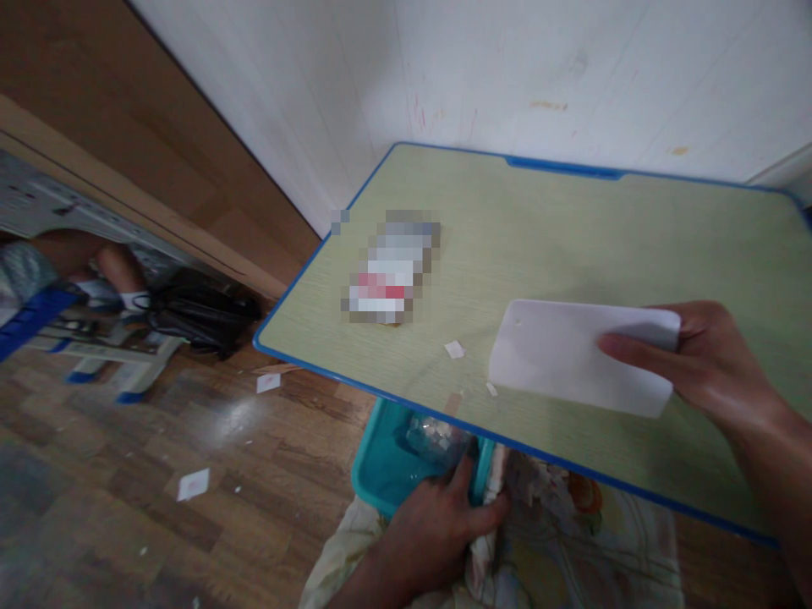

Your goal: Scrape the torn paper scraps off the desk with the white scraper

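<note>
Holding: right hand (pixel 710 364) pinches white scraper card (pixel 571 365) over bench (pixel 571 228).
Left hand (pixel 437 529): grips teal bin (pixel 381 482).
Risk: paper scraps (pixel 454 349) may miss bin.

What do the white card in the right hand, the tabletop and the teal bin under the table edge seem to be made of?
The white card looks like thin, smooth plastic: rounded corners, a small punched hole, held flat by the right hand. The tabletop seems to be laminate with a pale printed wood grain and a blue plastic edge. The teal bin, held at its rim by the left hand, looks like glossy moulded plastic.
</note>
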